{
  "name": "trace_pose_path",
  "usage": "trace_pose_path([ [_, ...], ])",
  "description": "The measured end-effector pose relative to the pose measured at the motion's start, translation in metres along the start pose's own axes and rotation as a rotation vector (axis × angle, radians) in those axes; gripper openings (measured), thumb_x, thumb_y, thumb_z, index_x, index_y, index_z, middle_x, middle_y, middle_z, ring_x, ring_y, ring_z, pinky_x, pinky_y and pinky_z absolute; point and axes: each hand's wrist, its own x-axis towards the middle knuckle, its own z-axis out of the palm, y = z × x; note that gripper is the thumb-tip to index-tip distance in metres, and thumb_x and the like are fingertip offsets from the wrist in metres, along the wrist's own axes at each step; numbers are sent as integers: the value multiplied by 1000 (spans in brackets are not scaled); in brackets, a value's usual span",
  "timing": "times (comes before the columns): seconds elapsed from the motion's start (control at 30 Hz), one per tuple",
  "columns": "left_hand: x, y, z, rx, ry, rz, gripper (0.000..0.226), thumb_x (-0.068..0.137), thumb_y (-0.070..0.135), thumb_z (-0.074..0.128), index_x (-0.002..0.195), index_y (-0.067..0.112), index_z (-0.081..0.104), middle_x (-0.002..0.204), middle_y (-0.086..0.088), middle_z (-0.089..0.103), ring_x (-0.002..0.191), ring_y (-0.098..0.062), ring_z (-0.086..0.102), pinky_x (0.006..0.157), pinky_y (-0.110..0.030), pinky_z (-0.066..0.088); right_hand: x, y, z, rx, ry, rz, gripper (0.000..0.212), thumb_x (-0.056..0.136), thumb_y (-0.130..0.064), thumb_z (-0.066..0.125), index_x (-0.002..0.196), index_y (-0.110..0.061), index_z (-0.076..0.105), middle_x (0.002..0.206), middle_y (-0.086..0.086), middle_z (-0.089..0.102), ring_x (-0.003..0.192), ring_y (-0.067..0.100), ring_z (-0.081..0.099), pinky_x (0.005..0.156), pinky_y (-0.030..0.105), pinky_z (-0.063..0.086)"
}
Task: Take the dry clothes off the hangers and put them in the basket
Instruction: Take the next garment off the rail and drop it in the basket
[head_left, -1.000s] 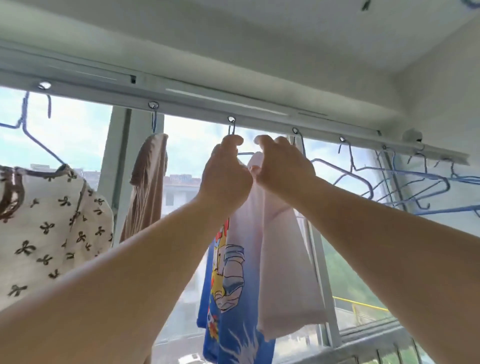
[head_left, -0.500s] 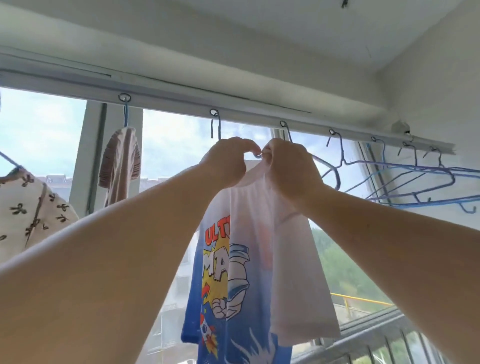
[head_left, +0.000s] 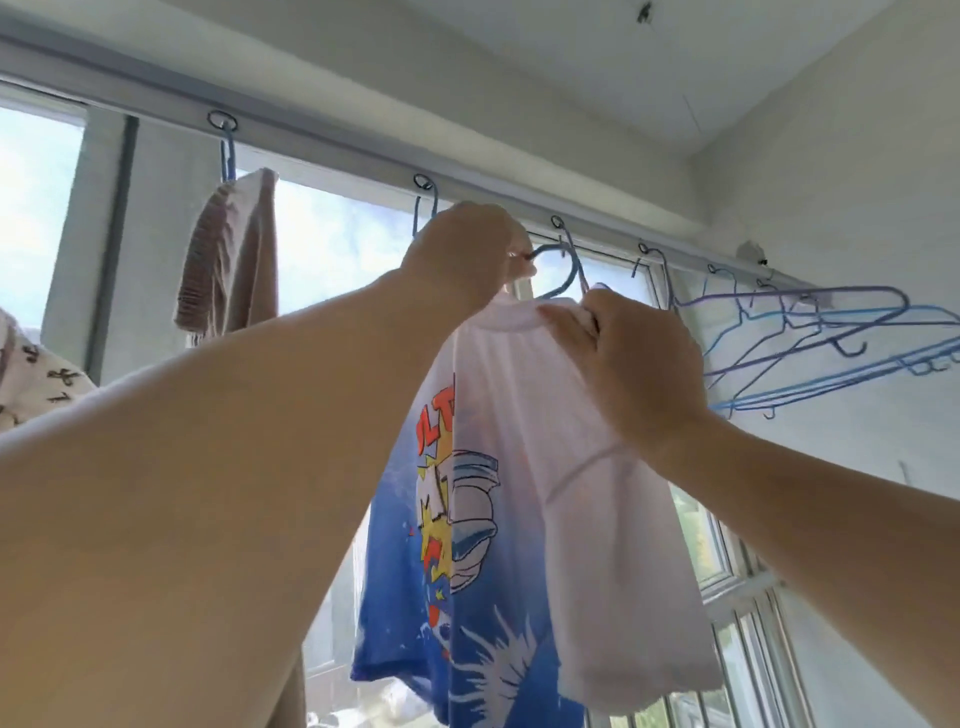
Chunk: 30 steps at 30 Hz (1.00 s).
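Gripping the blue hanger (head_left: 558, 270) now lifted clear below the rail (head_left: 363, 156), the left hand (head_left: 462, 260) steadies it while the right hand (head_left: 623, 358) pinches the T-shirt (head_left: 519, 493) collar, so removal appears imminent; basket unseen.

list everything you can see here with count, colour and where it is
t-shirt: one, white fading to blue with a cartoon print, centre, hanging from the hands
hanger in hand: one, blue, hook just above the shirt collar
brown garment: one, hung on a blue hook, left of centre
patterned garment: one, cream with dark motifs, far left edge
empty hangers: several, blue, on the rail at right
rail: one, grey, with ring eyelets, above the window
left hand: grips the hanger hook
right hand: pinches the shirt collar
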Motion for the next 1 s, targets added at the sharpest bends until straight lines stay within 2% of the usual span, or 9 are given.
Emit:
trace_pose_path([
  [0.1,5,3,-6,-31,38,-15,25,94,29,52,106,13,67,94,-8,65,88,-24,55,73,-26,32,-12,3,1,82,63,-82,48,92,-49,46,60,-18,29,46,-6,29,44,12,29,45,25,21],
  [0.23,1,-2,-7,-329,55,-84,44,94,14,52,137,20,45,140,1,49,128,-14,45,101,-19,30,-16,-2,6,69,-82,-113,34,92,-44,49,75,-16,41,53,-7,39,50,9,38,48,24,25],
  [0.33,-17,-10,3,-687,161,-286,59,93,1,43,144,27,30,150,5,33,134,-8,35,95,-8,25,-14,-10,14,70,-174,-55,25,91,-38,55,81,-17,44,63,-10,43,64,18,45,59,29,30],
  [0.4,-32,-15,14,-841,258,-496,55,92,-2,36,141,24,38,147,2,39,125,-9,42,90,-6,35,-11,-13,21,97,-225,20,23,90,-34,56,79,-17,44,65,-10,43,68,17,44,63,28,30],
  [0.5,-63,-19,37,-951,242,-721,46,94,0,33,135,16,45,140,-6,47,124,-22,49,98,-27,42,-10,-19,32,138,-361,129,25,86,-30,56,69,-18,43,64,-6,45,61,13,44,54,28,31],
  [0.67,-117,-28,77,-1039,62,-903,42,91,9,45,131,22,48,116,0,59,91,-19,58,78,-31,51,-16,-33,49,115,-674,145,18,86,-26,61,88,-8,61,77,3,57,72,18,53,58,27,39],
  [0.73,-125,-33,86,-1061,16,-931,39,88,20,48,127,18,50,101,-2,61,85,-19,58,70,-29,49,-12,-38,54,107,-614,127,17,86,-26,62,79,-11,58,72,1,53,74,20,52,64,29,40],
  [0.83,-122,-46,89,-1019,28,-926,38,87,24,47,124,16,52,116,-9,61,101,-28,60,88,-36,48,-6,-44,61,72,-528,103,32,84,-28,61,61,-19,40,64,-2,45,75,23,51,68,31,41],
  [1.0,-98,-65,78,-978,89,-879,41,99,17,34,140,14,35,143,-9,41,129,-27,43,107,-38,36,-1,-49,71,-62,-681,91,15,85,-27,62,84,-14,56,77,2,54,82,25,55,74,31,46],
])
